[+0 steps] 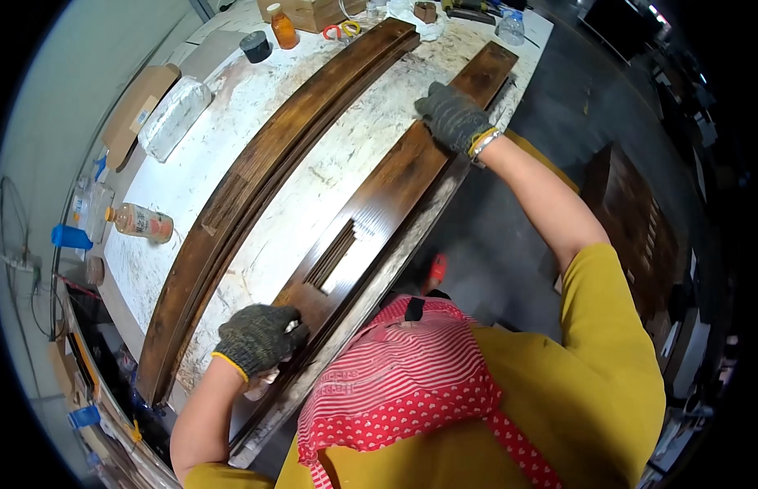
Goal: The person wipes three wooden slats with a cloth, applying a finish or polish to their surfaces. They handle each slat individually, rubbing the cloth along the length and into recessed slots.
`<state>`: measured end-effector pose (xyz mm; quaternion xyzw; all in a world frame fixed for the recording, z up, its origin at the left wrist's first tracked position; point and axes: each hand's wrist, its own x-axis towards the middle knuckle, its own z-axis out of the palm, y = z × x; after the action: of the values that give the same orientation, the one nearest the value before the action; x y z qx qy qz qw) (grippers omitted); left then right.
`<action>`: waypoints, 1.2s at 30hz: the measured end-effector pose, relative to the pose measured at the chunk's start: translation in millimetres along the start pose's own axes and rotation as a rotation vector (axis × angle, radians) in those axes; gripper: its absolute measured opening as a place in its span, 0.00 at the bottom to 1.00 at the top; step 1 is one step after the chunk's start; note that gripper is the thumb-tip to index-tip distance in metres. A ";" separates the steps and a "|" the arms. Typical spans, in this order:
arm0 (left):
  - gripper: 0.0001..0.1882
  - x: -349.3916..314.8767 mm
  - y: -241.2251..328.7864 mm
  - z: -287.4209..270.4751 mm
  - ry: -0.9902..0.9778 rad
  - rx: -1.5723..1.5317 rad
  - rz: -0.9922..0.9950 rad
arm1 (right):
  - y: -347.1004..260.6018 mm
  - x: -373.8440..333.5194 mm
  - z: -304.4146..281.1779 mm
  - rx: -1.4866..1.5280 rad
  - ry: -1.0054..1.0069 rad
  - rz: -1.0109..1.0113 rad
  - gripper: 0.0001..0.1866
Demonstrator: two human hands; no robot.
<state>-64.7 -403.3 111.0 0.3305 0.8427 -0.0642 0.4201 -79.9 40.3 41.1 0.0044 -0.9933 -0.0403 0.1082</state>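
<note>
A long dark-brown wooden board point(395, 191) lies along the near edge of the worktable, with a rectangular slot cut through its lower half. My right hand point(452, 116), in a dark grey knitted glove, grips across the board's upper part, fingers curled over its far edge. Near the lower end is my left hand point(258, 338), gloved the same way and closed. Something pale shows beneath and between its fingers; I cannot make out what. Beyond the slotted board, a second, thicker brown wooden piece point(269, 155) with a grooved side lies roughly parallel.
On the white, stained worktable point(313, 183) are a drink bottle point(144, 222), a wrapped white block point(175, 118), a dark jar point(255, 47), an orange bottle point(282, 27) and scissors point(343, 31). A dark wooden panel point(627, 232) stands to the right.
</note>
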 end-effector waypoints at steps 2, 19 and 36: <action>0.20 5.1 17.3 -15.0 -0.074 0.039 -0.072 | 14.9 11.1 -6.1 0.007 -0.012 -0.045 0.10; 0.20 122.4 128.3 -84.0 0.313 -0.004 0.026 | 20.0 -0.9 -5.2 0.054 0.042 -0.309 0.12; 0.18 129.1 134.5 -88.3 0.288 -0.014 -0.040 | 125.4 14.2 37.7 0.030 0.001 -0.093 0.09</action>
<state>-96.6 -200.2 93.3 0.3165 0.9012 -0.0183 0.2956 -101.9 168.0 17.6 0.0523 -0.9924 -0.0306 0.1068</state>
